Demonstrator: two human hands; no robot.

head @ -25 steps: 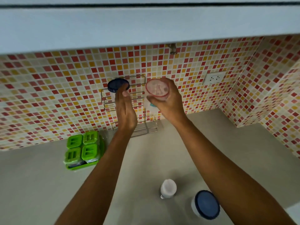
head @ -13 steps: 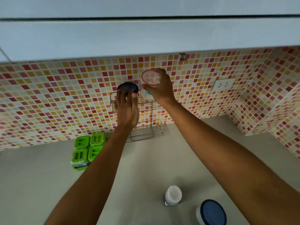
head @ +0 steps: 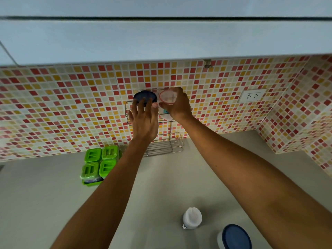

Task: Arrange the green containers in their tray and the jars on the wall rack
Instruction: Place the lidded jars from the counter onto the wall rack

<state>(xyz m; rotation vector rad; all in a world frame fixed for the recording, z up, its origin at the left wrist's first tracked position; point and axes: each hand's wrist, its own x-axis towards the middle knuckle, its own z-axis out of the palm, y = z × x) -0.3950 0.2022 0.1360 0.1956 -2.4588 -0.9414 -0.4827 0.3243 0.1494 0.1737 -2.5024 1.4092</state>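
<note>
A wire wall rack [head: 175, 145] hangs on the tiled wall with an upper and a lower shelf. My left hand [head: 143, 121] reaches to a dark-blue-lidded jar [head: 143, 96] on the upper shelf, fingers spread over its front. Beside it, my right hand [head: 177, 106] grips a red-lidded clear jar [head: 168, 97] at the same shelf. Several green-lidded containers [head: 99, 163] sit together in a green tray [head: 89, 183] on the counter at the left. A white-lidded jar [head: 191, 218] and a blue-lidded jar [head: 235, 237] stand on the counter near me.
A white cupboard [head: 161, 38] overhangs the rack from above. A wall socket [head: 251, 96] sits to the right of the rack. The tiled wall turns a corner at the right. The grey counter [head: 45, 203] stretches left and right of my arms.
Both hands have moved up and toward the wall, bringing the blue-lidded and red-lidded jars onto the rack's upper shelf. My left fingers have loosened and spread over the blue-lidded jar.
</note>
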